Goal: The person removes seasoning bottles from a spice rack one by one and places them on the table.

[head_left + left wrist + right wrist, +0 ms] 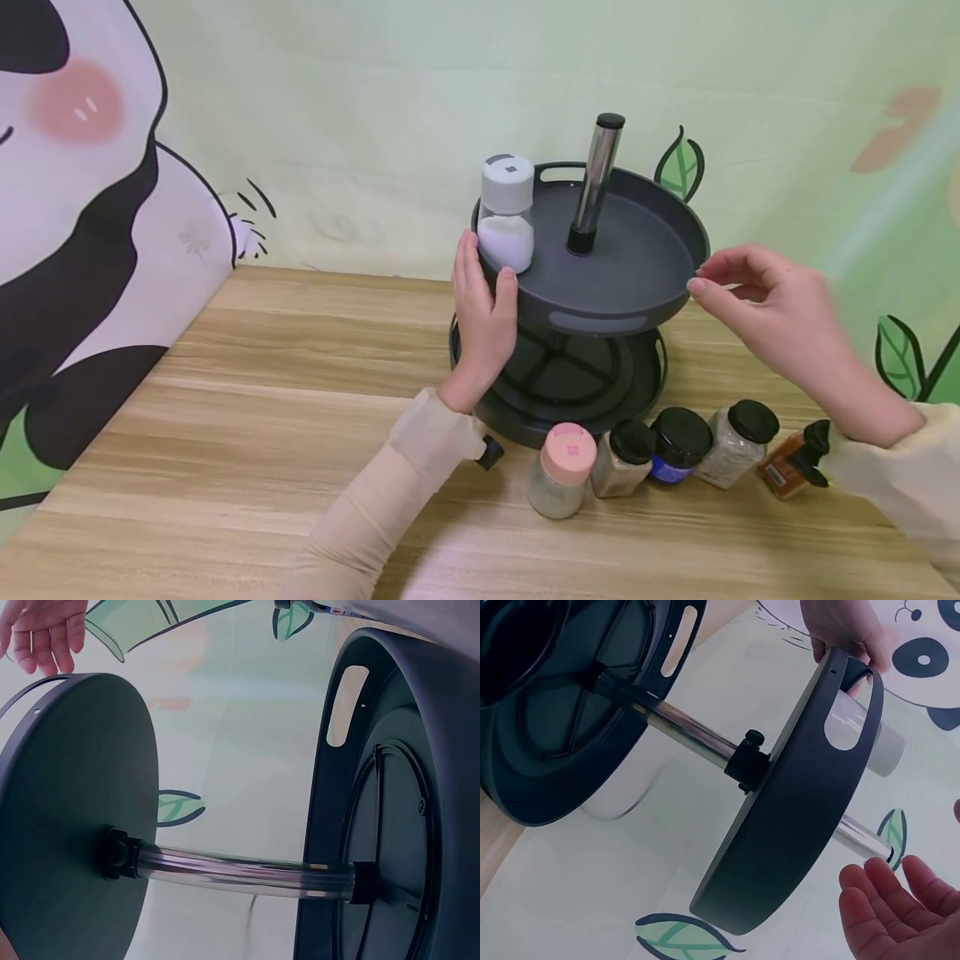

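Observation:
A two-tier black turntable rack has an upper tray [637, 250] around a shiny metal post [597, 179] and a lower tray [517, 417] beneath. On the upper tray's left side stands a clear jar [506, 212] with a white lid and white contents. My left hand [483, 325] rests against that tray's left rim, fingers fairly straight, thumb close to the jar's base. Just off the right rim is my right hand [783, 312], its fingers loosely bent and holding nothing; the right wrist view shows its fingers [889, 900] apart from the tray.
Along the rack's front right stand a pink-lidded jar [562, 471], a black-capped square jar [622, 458], a dark jar with a blue label [678, 446], a black-lidded jar [738, 442] and an orange-brown bottle [783, 467]. Behind the wooden table [300, 375] hangs a panda-print cloth [337, 125].

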`<state>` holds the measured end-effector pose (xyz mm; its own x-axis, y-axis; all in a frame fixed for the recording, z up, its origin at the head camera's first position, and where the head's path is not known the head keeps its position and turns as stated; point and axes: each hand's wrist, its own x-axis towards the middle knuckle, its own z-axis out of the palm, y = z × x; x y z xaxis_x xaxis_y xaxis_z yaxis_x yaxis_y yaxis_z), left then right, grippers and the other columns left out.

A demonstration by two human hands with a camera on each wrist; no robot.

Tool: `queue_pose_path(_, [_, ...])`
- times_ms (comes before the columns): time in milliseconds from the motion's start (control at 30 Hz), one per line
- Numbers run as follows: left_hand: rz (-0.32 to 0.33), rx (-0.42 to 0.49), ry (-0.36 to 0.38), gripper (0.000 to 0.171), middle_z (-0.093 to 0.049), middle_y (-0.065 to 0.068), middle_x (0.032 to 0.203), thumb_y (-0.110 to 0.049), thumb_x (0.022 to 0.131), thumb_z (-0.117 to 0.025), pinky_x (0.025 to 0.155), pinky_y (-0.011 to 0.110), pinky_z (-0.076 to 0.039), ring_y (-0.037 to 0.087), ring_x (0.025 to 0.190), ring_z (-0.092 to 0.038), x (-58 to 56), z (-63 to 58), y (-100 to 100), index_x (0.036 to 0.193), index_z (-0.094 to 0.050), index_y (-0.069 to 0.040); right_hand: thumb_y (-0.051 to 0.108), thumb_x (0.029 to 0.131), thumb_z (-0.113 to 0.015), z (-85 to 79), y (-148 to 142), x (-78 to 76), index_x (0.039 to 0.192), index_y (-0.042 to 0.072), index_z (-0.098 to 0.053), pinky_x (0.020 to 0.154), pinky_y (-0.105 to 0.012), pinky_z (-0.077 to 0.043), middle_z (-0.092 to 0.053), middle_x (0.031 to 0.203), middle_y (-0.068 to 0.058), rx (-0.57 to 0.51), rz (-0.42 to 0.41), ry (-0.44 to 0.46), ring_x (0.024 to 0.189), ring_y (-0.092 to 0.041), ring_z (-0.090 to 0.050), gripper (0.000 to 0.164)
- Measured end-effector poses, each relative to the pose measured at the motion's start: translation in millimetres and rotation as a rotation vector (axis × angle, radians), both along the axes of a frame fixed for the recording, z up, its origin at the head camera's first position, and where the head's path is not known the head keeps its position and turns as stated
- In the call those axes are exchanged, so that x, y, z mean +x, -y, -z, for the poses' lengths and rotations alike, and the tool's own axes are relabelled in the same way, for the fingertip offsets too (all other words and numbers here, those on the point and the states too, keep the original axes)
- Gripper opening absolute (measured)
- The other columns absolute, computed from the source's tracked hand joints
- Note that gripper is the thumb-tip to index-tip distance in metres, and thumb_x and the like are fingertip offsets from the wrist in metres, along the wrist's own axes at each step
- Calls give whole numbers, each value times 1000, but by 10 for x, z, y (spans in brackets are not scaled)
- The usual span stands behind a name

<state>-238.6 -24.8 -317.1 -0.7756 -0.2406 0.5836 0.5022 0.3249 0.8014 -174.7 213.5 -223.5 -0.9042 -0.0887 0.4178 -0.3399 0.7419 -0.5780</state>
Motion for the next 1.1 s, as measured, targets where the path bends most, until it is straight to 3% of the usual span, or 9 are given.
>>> queue_pose_path(267, [-1, 6, -2, 66, -19, 16, 145, -34, 84, -35, 108, 40, -19, 24, 133, -19, -1, -6, -8, 138, -20, 2, 26, 82, -60, 0, 134, -20, 103, 5, -58, 66, -4, -40, -58, 96, -3, 10, -64, 12, 77, 13, -50, 30])
queue_pose_path(600, [6, 12, -6, 66, -19, 14, 145, -34, 85, -34, 108, 41, -19, 23, 133, -18, 11, -14, -6, 138, -19, 2, 30, 82, -59, -17, 231, -64, 108, 6, -55, 71, -5, -38, -59, 104, -9, 31, -93, 43, 81, 10, -48, 36])
queue_pose_path(767, [12, 9, -14, 66, -18, 15, 145, -34, 85, -34, 108, 40, -19, 23, 134, -18, 10, -9, -8, 138, -19, 2, 30, 83, -58, -12, 274, -97, 111, 6, -54, 73, -9, -39, -58, 108, -11, 42, -129, 52, 91, -9, -55, 38])
queue_pose_path(900, [15, 13, -12, 66, -18, 15, 145, -34, 85, -34, 108, 40, -19, 23, 134, -18, 12, -13, -11, 138, -18, 2, 32, 83, -57, -17, 329, -116, 112, 5, -52, 77, -19, -42, -57, 111, -13, 52, -131, 63, 100, -24, -54, 40])
queue_pose_path(1100, [18, 16, -5, 66, -18, 14, 145, -33, 85, -35, 108, 39, -19, 23, 134, -17, 7, -3, -11, 139, -18, 2, 31, 82, -58, -34, 420, -151, 114, 3, -51, 85, -42, -42, -56, 113, -15, 37, -145, 74, 105, -27, -52, 43])
